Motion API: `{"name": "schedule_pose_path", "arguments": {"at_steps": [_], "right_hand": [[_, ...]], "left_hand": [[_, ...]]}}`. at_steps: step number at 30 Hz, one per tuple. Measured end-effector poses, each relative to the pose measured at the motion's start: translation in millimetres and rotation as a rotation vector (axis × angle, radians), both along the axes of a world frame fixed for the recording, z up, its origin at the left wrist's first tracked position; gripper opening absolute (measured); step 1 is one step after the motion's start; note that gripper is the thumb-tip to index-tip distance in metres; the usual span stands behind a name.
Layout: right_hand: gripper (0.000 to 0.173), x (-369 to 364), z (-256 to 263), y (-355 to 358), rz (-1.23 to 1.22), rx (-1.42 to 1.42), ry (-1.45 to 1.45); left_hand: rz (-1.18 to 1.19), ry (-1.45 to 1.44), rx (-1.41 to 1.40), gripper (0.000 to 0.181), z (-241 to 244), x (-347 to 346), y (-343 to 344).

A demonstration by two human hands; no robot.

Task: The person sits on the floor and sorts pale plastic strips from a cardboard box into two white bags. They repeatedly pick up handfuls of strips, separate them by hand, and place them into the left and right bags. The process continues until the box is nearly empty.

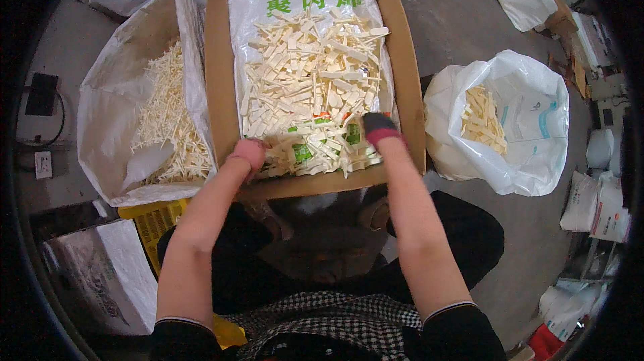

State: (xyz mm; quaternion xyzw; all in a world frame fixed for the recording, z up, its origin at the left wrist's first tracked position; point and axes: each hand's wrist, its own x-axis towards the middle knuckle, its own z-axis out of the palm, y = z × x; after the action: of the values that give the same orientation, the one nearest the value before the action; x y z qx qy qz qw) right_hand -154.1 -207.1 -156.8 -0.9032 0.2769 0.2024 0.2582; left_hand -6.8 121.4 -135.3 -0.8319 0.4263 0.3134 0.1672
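A cardboard box (pixel 413 84) lies before me, lined with a white woven sack (pixel 251 4) bearing green and red writing. On the sack is a heap of cream-coloured flat pieces (pixel 312 69), thin at one end. My left hand (pixel 251 154), in a pinkish glove, is at the near left corner of the box, against the nearest pieces; its fingers are blurred. My right hand (pixel 381 128), in a dark and red glove, is on the near right part of the heap. Its fingertips are hidden, and whether either hand holds a piece is unclear.
Left of the box stands a large woven sack (pixel 110 94) with thin cream sticks. To the right, a white plastic sack (pixel 533 160) holds larger flat cream pieces. A yellow crate (pixel 156 225) is at the lower left. More sacks (pixel 578 200) lie along the right side.
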Motion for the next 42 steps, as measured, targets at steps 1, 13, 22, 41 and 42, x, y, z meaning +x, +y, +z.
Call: {"name": "schedule_pose_path", "arguments": {"at_steps": [1,13,22,41,42], "right_hand": [[0.033,4.7,34.2,-5.6,0.052,-0.048,0.093],[0.051,16.4,12.5,90.7,0.104,0.378,0.135],[0.042,7.2,96.1,32.8,-0.335,0.981,-0.314],[0.11,-23.7,160.2,67.5,0.016,0.254,-0.849],[0.112,-21.3,156.1,66.3,-0.022,0.38,-0.857]], "left_hand": [[0.037,0.008,0.158,0.048,29.1,4.8,7.5],[0.076,0.041,-0.075,0.059,0.9,-70.4,-93.2],[0.875,0.754,-0.409,0.043,85.1,-10.4,-72.1],[0.657,-0.074,-1.297,0.018,149.1,-64.8,-118.0],[0.967,0.241,-1.345,0.022,157.4,-63.7,-122.9]]}}
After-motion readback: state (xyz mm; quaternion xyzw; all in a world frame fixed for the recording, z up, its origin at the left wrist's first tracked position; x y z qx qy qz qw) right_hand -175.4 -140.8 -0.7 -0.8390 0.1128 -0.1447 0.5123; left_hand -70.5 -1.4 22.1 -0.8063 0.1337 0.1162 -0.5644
